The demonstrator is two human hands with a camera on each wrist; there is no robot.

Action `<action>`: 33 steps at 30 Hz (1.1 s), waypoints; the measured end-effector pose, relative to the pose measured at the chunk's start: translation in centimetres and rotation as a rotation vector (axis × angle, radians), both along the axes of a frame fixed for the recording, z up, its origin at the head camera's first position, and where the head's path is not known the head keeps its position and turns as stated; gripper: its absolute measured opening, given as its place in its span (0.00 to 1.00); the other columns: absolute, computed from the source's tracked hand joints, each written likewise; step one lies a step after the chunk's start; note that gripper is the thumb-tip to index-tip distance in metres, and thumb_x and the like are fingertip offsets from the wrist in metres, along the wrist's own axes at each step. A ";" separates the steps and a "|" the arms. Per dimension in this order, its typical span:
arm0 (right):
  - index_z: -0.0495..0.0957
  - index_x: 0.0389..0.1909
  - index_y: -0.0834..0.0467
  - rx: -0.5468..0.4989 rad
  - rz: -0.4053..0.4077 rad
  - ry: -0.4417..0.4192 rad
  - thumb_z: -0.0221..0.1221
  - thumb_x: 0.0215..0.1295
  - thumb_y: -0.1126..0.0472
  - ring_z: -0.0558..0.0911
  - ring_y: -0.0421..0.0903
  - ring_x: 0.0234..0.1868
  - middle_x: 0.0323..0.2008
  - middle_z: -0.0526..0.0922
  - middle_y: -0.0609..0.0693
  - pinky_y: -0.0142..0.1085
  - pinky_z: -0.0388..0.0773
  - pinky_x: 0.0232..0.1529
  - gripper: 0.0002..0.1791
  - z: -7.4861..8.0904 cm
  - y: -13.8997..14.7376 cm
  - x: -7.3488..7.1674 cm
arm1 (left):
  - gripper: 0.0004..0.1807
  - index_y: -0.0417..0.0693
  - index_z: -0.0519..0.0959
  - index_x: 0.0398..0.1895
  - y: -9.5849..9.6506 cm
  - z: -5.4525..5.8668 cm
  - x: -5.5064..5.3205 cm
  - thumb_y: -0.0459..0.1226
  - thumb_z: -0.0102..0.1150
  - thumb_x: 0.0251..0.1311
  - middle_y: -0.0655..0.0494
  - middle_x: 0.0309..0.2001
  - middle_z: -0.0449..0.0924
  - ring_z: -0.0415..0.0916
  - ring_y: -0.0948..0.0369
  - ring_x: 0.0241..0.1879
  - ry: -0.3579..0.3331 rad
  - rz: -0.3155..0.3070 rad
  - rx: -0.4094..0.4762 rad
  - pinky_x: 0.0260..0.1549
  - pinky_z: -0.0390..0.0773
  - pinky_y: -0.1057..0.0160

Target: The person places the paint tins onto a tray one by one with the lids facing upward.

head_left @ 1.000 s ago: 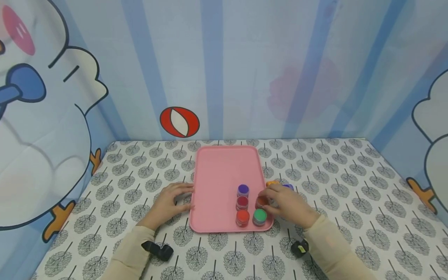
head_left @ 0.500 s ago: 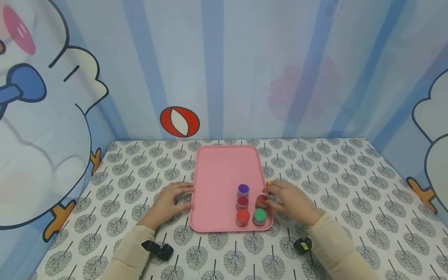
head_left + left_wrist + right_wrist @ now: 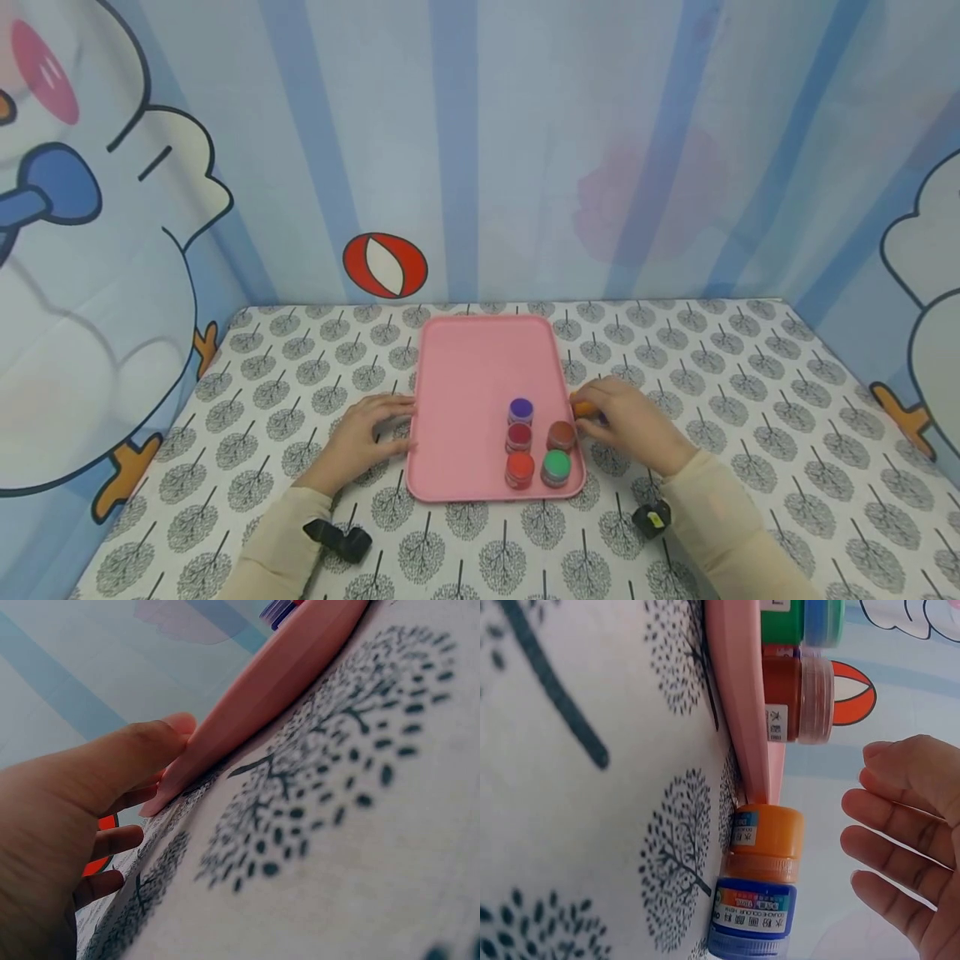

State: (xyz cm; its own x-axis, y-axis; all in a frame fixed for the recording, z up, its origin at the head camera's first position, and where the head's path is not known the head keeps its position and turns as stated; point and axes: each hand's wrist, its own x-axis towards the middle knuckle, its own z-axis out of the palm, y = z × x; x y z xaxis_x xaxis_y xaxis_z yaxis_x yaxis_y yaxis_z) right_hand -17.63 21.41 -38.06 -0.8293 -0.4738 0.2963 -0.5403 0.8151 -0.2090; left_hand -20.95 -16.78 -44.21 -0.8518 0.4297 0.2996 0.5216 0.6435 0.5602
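Observation:
My left hand (image 3: 356,437) rests at the left edge of the pink tray (image 3: 465,367); in the left wrist view its thumb touches the tray's side. My right hand (image 3: 630,421) hovers beside the tray's right edge with relaxed fingers and holds nothing. Below it, outside the tray, an orange paint jar (image 3: 769,831) and a blue paint jar (image 3: 751,907) lie on their sides end to end. Upright in the tray stand a brown paint jar (image 3: 561,436), a green one (image 3: 556,467), a red one (image 3: 519,469), a dark red one (image 3: 518,437) and a purple one (image 3: 521,410).
A white cloth with tree prints (image 3: 322,342) covers the table. Behind it hangs a blue striped curtain (image 3: 517,150) with cartoon figures. Black wrist-worn devices show at the left cuff (image 3: 277,542) and the right cuff (image 3: 727,517).
My right hand has let go of the brown jar, which stays in the tray, and has shifted right over the orange jar. The left hand has stayed put.

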 end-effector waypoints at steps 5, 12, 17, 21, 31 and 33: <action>0.82 0.43 0.58 -0.009 -0.018 0.004 0.68 0.55 0.59 0.82 0.49 0.47 0.43 0.86 0.51 0.46 0.81 0.53 0.15 -0.1 0.3 -0.4 | 0.28 0.51 0.79 0.55 0.0 0.0 0.0 0.46 0.71 0.48 0.52 0.61 0.76 0.69 0.48 0.64 0.009 -0.002 0.004 0.66 0.61 0.39; 0.82 0.42 0.57 0.006 -0.045 0.027 0.68 0.55 0.59 0.81 0.48 0.45 0.41 0.86 0.51 0.45 0.81 0.51 0.14 -0.5 0.7 -1.1 | 0.28 0.50 0.80 0.54 -0.1 0.0 0.1 0.46 0.72 0.47 0.51 0.61 0.77 0.69 0.48 0.63 0.033 -0.012 0.011 0.65 0.63 0.39; 0.82 0.44 0.57 -0.013 -0.062 0.009 0.68 0.55 0.58 0.81 0.49 0.46 0.42 0.86 0.51 0.47 0.80 0.53 0.15 -0.8 1.2 -1.5 | 0.28 0.50 0.80 0.54 -0.1 -0.2 -0.1 0.46 0.72 0.47 0.51 0.61 0.77 0.70 0.48 0.63 0.043 -0.010 0.009 0.64 0.64 0.39; 0.82 0.44 0.58 -0.026 -0.070 -0.003 0.68 0.55 0.58 0.81 0.51 0.48 0.43 0.85 0.53 0.49 0.78 0.55 0.16 -1.2 1.6 -1.7 | 0.28 0.51 0.80 0.54 -0.1 -0.2 -0.1 0.46 0.72 0.46 0.52 0.61 0.77 0.70 0.49 0.63 0.031 -0.003 0.009 0.64 0.64 0.39; 0.80 0.47 0.61 -0.022 -0.100 -0.031 0.67 0.55 0.59 0.80 0.56 0.51 0.46 0.84 0.57 0.53 0.75 0.59 0.19 -1.5 2.3 -2.2 | 0.28 0.50 0.80 0.54 -0.2 -0.2 0.0 0.47 0.72 0.47 0.51 0.61 0.76 0.69 0.48 0.64 0.021 0.000 0.008 0.65 0.63 0.38; 0.80 0.48 0.62 -0.018 -0.111 -0.042 0.67 0.55 0.59 0.80 0.56 0.51 0.47 0.84 0.58 0.53 0.75 0.59 0.20 -1.5 2.4 -2.2 | 0.28 0.51 0.80 0.54 -0.1 -0.2 0.0 0.47 0.72 0.48 0.52 0.61 0.76 0.69 0.48 0.64 0.018 -0.002 0.010 0.65 0.63 0.39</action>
State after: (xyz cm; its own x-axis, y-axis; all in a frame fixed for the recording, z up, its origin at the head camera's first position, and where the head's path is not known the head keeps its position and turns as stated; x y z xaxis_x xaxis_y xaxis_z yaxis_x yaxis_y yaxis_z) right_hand -19.88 23.80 -39.60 -0.8881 -0.3735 0.2681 -0.4378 0.8651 -0.2449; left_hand -20.99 -16.89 -44.42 -0.8455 0.4281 0.3191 0.5328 0.6371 0.5570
